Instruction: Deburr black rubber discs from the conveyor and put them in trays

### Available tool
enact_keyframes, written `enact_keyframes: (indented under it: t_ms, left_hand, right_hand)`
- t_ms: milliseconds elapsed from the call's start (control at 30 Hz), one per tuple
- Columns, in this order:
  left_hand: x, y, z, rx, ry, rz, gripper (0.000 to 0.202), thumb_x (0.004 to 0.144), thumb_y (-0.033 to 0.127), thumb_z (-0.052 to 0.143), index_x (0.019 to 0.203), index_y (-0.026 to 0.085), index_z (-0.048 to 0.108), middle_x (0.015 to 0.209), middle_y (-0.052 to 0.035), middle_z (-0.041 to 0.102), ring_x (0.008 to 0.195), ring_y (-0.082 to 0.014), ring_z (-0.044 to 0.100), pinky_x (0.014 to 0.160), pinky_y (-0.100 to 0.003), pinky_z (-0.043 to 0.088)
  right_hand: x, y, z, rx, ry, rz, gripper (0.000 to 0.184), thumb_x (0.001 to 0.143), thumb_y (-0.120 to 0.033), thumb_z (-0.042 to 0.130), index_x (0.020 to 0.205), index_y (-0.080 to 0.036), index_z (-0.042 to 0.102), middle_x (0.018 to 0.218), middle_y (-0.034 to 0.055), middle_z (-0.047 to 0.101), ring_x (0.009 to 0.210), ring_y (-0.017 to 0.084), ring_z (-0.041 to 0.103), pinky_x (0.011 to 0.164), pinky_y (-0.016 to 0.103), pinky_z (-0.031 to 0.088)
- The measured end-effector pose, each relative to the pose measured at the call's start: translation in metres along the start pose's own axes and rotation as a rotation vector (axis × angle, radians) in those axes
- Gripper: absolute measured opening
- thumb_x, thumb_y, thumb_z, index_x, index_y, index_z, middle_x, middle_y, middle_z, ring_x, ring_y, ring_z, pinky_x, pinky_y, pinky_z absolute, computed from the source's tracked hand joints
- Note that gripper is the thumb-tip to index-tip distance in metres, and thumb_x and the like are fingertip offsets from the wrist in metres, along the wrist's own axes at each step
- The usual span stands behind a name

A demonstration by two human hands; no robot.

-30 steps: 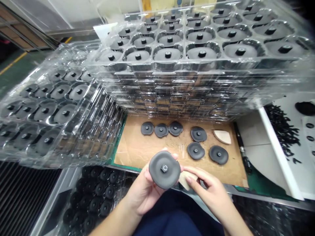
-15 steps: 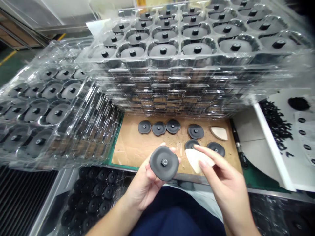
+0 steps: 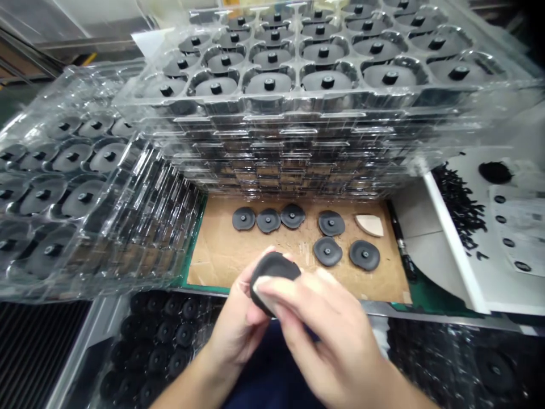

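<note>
My left hand [image 3: 244, 309] grips a dark grey round rubber-like disc [image 3: 272, 264] by its edge, tilted above the cardboard. Across the disc's face lies my right hand [image 3: 323, 324], its fingers closed on a white wedge-shaped pad [image 3: 264, 295]. Most of the pad and the disc's centre stud are hidden behind those fingers. On the cardboard sheet [image 3: 217, 255] beyond my hands rest several similar discs [image 3: 327, 251], each with a small centre stud. A second pale wedge pad [image 3: 369, 224] lies at the right of the sheet.
Tall stacks of clear plastic trays [image 3: 272, 122] filled with discs stand behind and at the left [image 3: 140, 199]. A white bin [image 3: 451, 244] with small black pieces [image 3: 462, 207] is at the right. A black pen-like tool [image 3: 402, 244] lies beside the cardboard. More dark parts [image 3: 159, 335] sit below left.
My right hand has moved left with the white wedge pad and brought it onto the disc. My left hand has tilted the disc. The whole view has shifted slightly.
</note>
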State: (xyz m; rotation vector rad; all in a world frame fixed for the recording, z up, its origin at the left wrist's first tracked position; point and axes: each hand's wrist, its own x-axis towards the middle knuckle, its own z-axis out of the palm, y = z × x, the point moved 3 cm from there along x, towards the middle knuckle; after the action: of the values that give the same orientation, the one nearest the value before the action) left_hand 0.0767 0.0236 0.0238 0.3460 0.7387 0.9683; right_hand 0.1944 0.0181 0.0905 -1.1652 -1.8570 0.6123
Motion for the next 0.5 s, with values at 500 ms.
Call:
enact_keyframes:
  t_ms: [500]
  left_hand:
    - [0.000,0.007,0.007,-0.150,-0.011,-0.106,0.064,0.050,0.035,0.087,0.109,0.024,0.067,0.108,-0.0027,0.071,0.094,-0.0215,0.069,0.089,-0.027,0.051]
  right_hand:
    - [-0.053,0.060,-0.019,0.175,0.247,0.611,0.019,0.088,-0.033,0.057,0.103,-0.026,0.067,0.102,0.0008,0.072,0.090,0.019,0.068,0.072,0.025,0.056]
